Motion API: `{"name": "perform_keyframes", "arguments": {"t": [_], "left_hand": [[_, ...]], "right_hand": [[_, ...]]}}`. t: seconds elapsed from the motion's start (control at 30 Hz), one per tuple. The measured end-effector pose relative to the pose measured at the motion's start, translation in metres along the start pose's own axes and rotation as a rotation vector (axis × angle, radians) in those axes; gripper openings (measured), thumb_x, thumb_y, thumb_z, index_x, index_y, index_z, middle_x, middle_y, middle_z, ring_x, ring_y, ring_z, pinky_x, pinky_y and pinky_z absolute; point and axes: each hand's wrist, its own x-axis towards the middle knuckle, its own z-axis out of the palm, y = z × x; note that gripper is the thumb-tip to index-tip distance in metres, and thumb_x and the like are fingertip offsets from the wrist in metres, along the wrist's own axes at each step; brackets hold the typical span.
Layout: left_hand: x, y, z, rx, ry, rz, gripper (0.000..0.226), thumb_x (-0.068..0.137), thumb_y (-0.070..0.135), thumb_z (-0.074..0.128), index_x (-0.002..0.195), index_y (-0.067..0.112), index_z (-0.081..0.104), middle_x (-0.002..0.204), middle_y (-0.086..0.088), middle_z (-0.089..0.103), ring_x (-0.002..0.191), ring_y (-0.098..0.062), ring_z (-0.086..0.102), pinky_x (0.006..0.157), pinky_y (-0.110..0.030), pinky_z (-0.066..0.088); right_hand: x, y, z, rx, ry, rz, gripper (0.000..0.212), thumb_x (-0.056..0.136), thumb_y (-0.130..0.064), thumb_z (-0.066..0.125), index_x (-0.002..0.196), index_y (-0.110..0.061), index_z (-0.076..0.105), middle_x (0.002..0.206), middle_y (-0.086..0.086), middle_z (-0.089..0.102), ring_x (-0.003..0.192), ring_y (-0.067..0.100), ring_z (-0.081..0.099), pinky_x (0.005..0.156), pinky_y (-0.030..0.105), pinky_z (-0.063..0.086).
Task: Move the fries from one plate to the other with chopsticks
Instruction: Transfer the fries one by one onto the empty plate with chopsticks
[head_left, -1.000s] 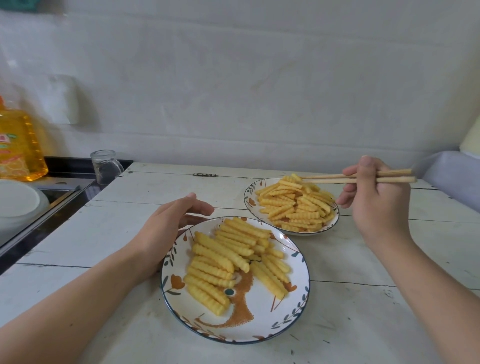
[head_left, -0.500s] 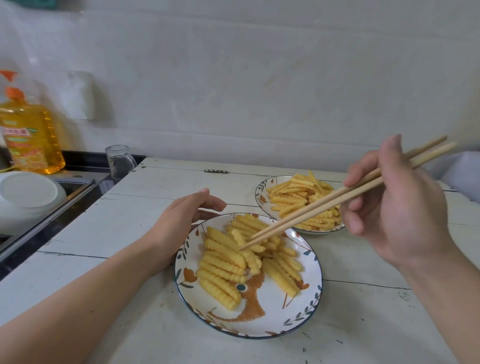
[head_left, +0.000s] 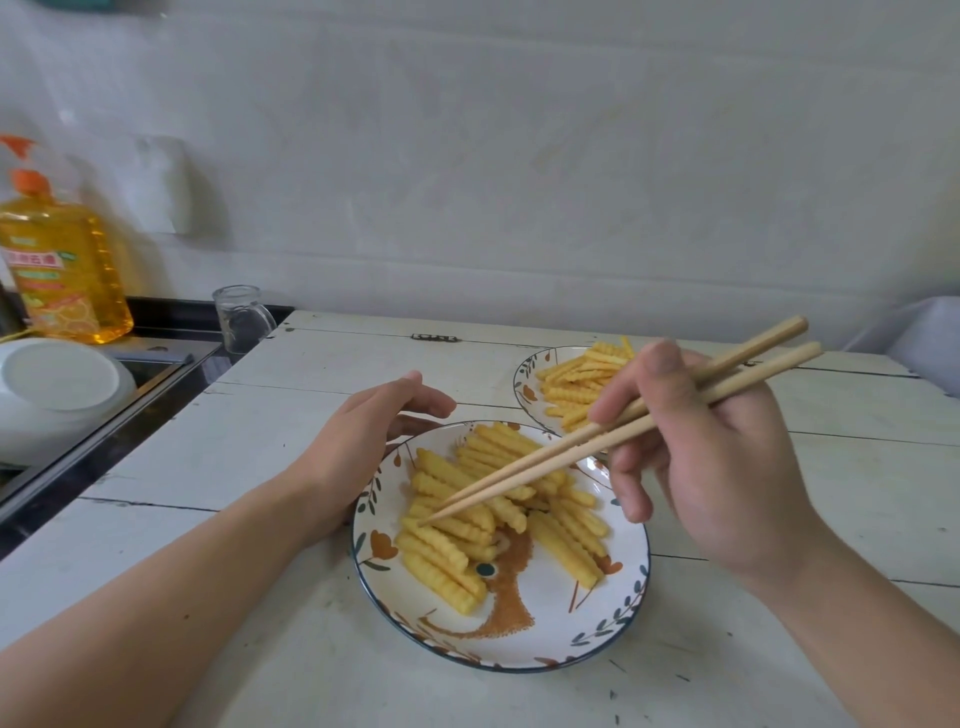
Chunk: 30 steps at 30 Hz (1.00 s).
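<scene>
Right hand (head_left: 711, 457): a pair of long, light wooden chopsticks (head_left: 613, 431) is held between the thumb and curled fingers, the sticks slanting down and to the left. Their tips are nearly together and are set among the crinkle-cut yellow fries (head_left: 483, 514) on the near round white plate with a painted tree and leaf border (head_left: 613, 618); whether a fry is actually pinched cannot be told. The fries on this plate are heaped across its upper half, while the lower part is left bare.

Left hand (head_left: 358, 447) is laid on the white painted wooden tabletop (head_left: 249, 447) against the near plate's left rim, with its fingers relaxed and lightly cupped around the edge, nothing being gripped.

Behind and to the right, just beside the near plate, a second round patterned white plate (head_left: 524, 379) is seen, also loaded with crinkle-cut fries (head_left: 576, 384) and partly hidden by the right hand.

At the far left, a yellow plastic bottle with an orange cap (head_left: 62, 260), a small clear glass cup (head_left: 241, 317) and a white bowl (head_left: 57, 384) are placed beside the table.
</scene>
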Motion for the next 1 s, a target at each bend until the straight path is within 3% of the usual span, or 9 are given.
{"name": "perform_keyframes", "arguments": {"t": [0.1,0.2,0.3,0.5,0.73,0.87,1.0], "left_hand": [[0.0,-0.001,-0.001,0.001,-0.006,0.001,0.049,0.11,0.049,0.045,0.1,0.021,0.083,0.113,-0.008,0.08,0.111,-0.029,0.075,0.095,-0.046,0.058],[0.001,-0.003,-0.002,0.022,-0.022,0.018,0.048,0.11,0.05,0.045,0.098,0.025,0.084,0.114,-0.005,0.08,0.113,-0.028,0.074,0.106,-0.053,0.055],[0.0,-0.003,0.0,0.016,-0.019,0.01,0.047,0.109,0.05,0.046,0.095,0.026,0.084,0.112,-0.007,0.08,0.11,-0.029,0.075,0.104,-0.053,0.056],[-0.002,0.0,0.002,0.021,-0.013,0.013,0.047,0.109,0.049,0.046,0.094,0.026,0.083,0.108,-0.008,0.081,0.106,-0.031,0.076,0.101,-0.051,0.058],[-0.002,-0.001,0.001,0.0,-0.012,0.01,0.047,0.109,0.049,0.046,0.094,0.025,0.084,0.108,-0.01,0.081,0.102,-0.032,0.077,0.099,-0.052,0.058],[-0.002,-0.001,0.001,-0.01,-0.012,0.008,0.047,0.109,0.049,0.046,0.095,0.024,0.084,0.109,-0.011,0.081,0.104,-0.033,0.076,0.1,-0.053,0.058],[-0.002,-0.001,0.001,-0.009,-0.015,0.007,0.047,0.109,0.05,0.046,0.096,0.025,0.083,0.109,-0.01,0.081,0.104,-0.033,0.077,0.099,-0.053,0.058]], "right_hand": [[0.008,0.001,-0.011,-0.009,0.103,-0.061,0.048,0.087,-0.056,0.053,0.067,-0.015,0.068,0.051,0.014,0.048,0.033,0.026,0.044,0.037,0.024,0.036],[0.022,0.005,-0.036,-0.107,0.366,-0.141,0.044,0.102,-0.043,0.052,0.066,-0.022,0.066,0.055,0.006,0.051,0.035,0.022,0.042,0.037,0.024,0.031],[0.031,0.012,-0.066,-0.257,0.539,-0.137,0.042,0.106,-0.037,0.046,0.07,-0.02,0.06,0.051,-0.002,0.048,0.036,0.015,0.04,0.038,0.02,0.032],[0.036,0.034,-0.091,-0.381,0.462,-0.113,0.04,0.105,-0.04,0.044,0.078,-0.019,0.065,0.055,-0.001,0.052,0.04,0.016,0.048,0.041,0.022,0.039],[0.039,0.048,-0.082,-0.661,0.34,-0.215,0.04,0.1,-0.052,0.043,0.08,-0.025,0.066,0.054,-0.002,0.055,0.052,0.031,0.053,0.053,0.047,0.047],[0.041,0.052,-0.085,-0.748,0.317,-0.249,0.041,0.101,-0.053,0.04,0.083,-0.025,0.066,0.059,-0.014,0.058,0.055,0.022,0.056,0.058,0.045,0.049],[0.039,0.049,-0.085,-0.7,0.379,-0.27,0.04,0.1,-0.053,0.043,0.08,-0.027,0.065,0.057,-0.004,0.056,0.053,0.025,0.056,0.054,0.044,0.048]]}}
